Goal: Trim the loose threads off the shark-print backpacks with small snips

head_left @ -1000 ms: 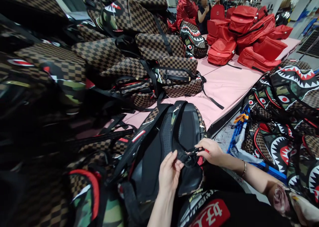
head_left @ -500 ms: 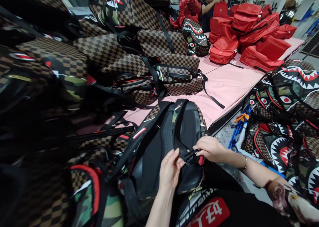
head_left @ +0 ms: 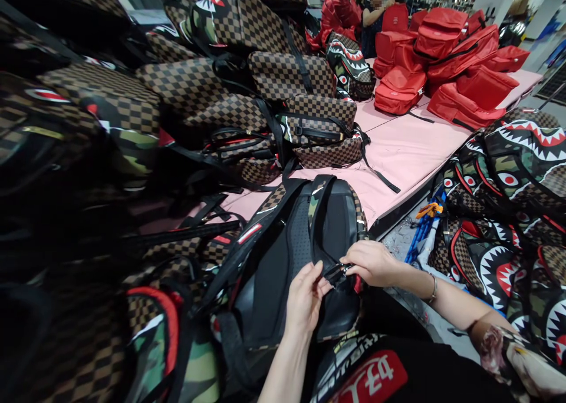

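A checkered backpack (head_left: 285,267) lies in front of me with its black padded back and shoulder straps facing up. Over its lower half, my left hand (head_left: 307,294) pinches the end of a black strap (head_left: 335,272) between thumb and fingers. My right hand (head_left: 369,263) grips the same strap just to the right, beside the backpack's right edge. A small dark buckle-like part shows between the two hands, too small to make out clearly. A red tab (head_left: 357,283) hangs below my right fingers.
Checkered backpacks (head_left: 292,76) are piled at left and behind on the pink table (head_left: 398,149). Red backpacks (head_left: 460,49) stand farther back, near a person (head_left: 372,17). Shark-print bags (head_left: 499,261) fill the right side, beside a blue-edged holder.
The strap between my hands has shifted slightly, and my left hand has moved a little to the right. The view has moved slightly. Both hands keep their grip.
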`<state>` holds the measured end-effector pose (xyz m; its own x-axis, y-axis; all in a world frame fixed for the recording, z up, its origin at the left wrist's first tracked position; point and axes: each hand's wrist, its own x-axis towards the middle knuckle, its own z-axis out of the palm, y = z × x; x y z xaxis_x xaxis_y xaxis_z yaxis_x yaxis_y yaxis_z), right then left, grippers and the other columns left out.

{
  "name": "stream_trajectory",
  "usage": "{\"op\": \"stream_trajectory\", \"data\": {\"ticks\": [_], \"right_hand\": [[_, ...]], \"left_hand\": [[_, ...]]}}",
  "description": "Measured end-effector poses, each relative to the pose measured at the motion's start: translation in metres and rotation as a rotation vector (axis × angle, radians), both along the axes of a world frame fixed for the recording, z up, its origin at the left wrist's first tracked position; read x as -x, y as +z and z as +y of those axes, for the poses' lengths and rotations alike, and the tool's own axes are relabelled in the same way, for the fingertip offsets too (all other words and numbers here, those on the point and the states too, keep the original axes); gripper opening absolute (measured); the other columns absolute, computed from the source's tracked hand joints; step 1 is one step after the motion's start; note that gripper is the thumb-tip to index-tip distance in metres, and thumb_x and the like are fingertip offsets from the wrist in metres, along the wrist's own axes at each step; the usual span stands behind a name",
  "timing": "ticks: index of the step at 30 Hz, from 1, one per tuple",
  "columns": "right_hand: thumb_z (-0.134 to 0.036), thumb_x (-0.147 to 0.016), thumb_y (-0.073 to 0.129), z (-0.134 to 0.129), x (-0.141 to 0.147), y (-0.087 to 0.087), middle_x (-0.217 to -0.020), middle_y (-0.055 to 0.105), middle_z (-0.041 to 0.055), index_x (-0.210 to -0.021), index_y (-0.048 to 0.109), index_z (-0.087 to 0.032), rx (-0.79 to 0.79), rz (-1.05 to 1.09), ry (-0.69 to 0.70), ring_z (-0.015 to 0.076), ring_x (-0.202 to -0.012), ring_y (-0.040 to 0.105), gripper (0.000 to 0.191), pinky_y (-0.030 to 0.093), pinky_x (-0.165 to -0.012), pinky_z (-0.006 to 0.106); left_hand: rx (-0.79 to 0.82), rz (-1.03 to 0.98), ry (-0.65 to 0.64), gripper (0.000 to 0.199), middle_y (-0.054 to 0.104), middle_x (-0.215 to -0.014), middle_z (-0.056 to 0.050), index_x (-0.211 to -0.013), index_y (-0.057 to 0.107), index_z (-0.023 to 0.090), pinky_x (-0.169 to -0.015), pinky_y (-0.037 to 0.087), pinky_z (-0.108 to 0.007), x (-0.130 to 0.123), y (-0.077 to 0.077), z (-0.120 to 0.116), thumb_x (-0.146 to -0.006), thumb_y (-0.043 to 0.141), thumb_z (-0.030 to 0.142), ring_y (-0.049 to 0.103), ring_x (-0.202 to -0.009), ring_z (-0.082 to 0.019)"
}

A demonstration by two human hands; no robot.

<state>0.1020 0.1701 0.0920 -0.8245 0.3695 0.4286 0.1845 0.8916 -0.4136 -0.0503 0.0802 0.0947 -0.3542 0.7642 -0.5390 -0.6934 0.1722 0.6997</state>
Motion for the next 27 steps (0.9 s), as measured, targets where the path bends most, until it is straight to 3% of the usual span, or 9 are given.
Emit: {"op": "stream_trajectory", "data": {"ticks": [7, 9, 12, 15, 19, 21, 23, 25, 27], "right_hand": [[-0.033, -0.092, 0.039, -0.002, 0.000, 0.000, -0.073, 0.061, 0.0043, -0.082, 0.060, -0.017, -0.020, 0.023, -0.036, 0.0153, -0.068, 0.052, 0.029, 0.040, -0.064, 0.027], [-0.032, -0.091, 0.040, -0.003, -0.002, -0.003, -0.074, 0.061, 0.0049, -0.082, 0.060, -0.016, 0.063, 0.105, -0.066, 0.0153, -0.070, 0.053, 0.027, 0.041, -0.067, 0.027], [-0.031, -0.087, 0.048, -0.008, -0.010, -0.009, -0.079, 0.062, 0.0038, -0.091, 0.058, -0.016, 0.312, 0.197, -0.165, 0.0140, -0.073, 0.056, 0.019, 0.044, -0.068, 0.025], [-0.033, -0.073, 0.066, -0.021, -0.020, -0.018, -0.087, 0.064, 0.0023, -0.098, 0.058, -0.018, 0.489, 0.117, -0.175, 0.0139, -0.076, 0.059, 0.030, 0.045, -0.069, 0.024], [-0.019, -0.074, 0.061, -0.041, -0.024, -0.026, -0.080, 0.066, 0.0009, -0.082, 0.064, -0.019, 0.562, 0.009, -0.129, 0.0131, -0.074, 0.060, 0.008, 0.042, -0.069, 0.023], [-0.020, -0.076, 0.058, -0.047, -0.022, -0.022, -0.070, 0.063, -0.0005, -0.071, 0.062, -0.017, 0.708, 0.047, -0.156, 0.0115, -0.066, 0.057, 0.007, 0.040, -0.064, 0.022], [-0.032, -0.075, 0.060, -0.048, -0.018, -0.011, -0.058, 0.055, -0.0031, -0.063, 0.058, -0.016, 0.974, 0.124, -0.168, 0.0092, -0.056, 0.049, 0.020, 0.037, -0.055, 0.020], [-0.042, -0.072, 0.062, -0.048, -0.011, 0.000, -0.051, 0.044, -0.0058, -0.058, 0.052, -0.015, 1.286, 0.219, -0.157, 0.0066, -0.048, 0.039, 0.032, 0.030, -0.047, 0.019], [-0.047, -0.067, 0.065, -0.047, -0.002, 0.007, -0.048, 0.038, -0.0075, -0.057, 0.047, -0.015, 1.533, 0.288, -0.115, 0.0049, -0.044, 0.032, 0.038, 0.024, -0.043, 0.018]], "left_hand": [[0.020, -0.007, 0.000, 0.029, 0.061, -0.054, 0.003, -0.064, 0.051, 0.015, -0.044, 0.050, -0.022, 0.002, -0.004, 0.000, -0.053, 0.077, 0.019, 0.060, -0.046, -0.012], [0.026, -0.008, 0.014, 0.027, 0.061, -0.053, 0.003, -0.064, 0.050, 0.015, -0.044, 0.050, -0.022, 0.004, -0.004, 0.000, -0.054, 0.076, 0.018, 0.060, -0.046, -0.013], [0.034, -0.010, 0.045, 0.023, 0.061, -0.053, 0.003, -0.064, 0.051, 0.016, -0.047, 0.051, -0.024, 0.009, -0.004, 0.001, -0.058, 0.073, 0.017, 0.061, -0.047, -0.013], [0.045, -0.003, 0.050, 0.021, 0.067, -0.062, -0.002, -0.068, 0.054, 0.015, -0.051, 0.053, -0.028, 0.013, -0.005, 0.002, -0.060, 0.072, 0.020, 0.064, -0.055, -0.017], [0.005, 0.120, 0.018, 0.024, 0.065, -0.064, -0.001, -0.066, 0.056, 0.015, -0.056, 0.051, -0.024, 0.013, -0.006, -0.001, -0.060, 0.074, 0.030, 0.062, -0.058, -0.013], [-0.031, 0.288, 0.007, 0.024, 0.065, -0.072, -0.002, -0.071, 0.060, 0.015, -0.061, 0.051, -0.022, 0.010, -0.007, -0.009, -0.064, 0.071, 0.035, 0.062, -0.066, -0.013], [-0.098, 0.589, 0.012, 0.025, 0.065, -0.097, -0.006, -0.090, 0.063, 0.019, -0.077, 0.049, -0.027, 0.007, -0.010, -0.022, -0.070, 0.066, 0.034, 0.061, -0.087, -0.017], [-0.231, 1.035, -0.020, 0.039, 0.053, -0.125, -0.007, -0.110, 0.058, 0.026, -0.096, 0.039, -0.035, 0.003, -0.014, -0.037, -0.072, 0.063, 0.024, 0.050, -0.112, -0.022], [-0.437, 1.505, -0.106, 0.049, 0.042, -0.136, -0.005, -0.115, 0.057, 0.032, -0.105, 0.025, -0.041, -0.002, -0.019, -0.050, -0.070, 0.062, 0.014, 0.039, -0.123, -0.024]]}}
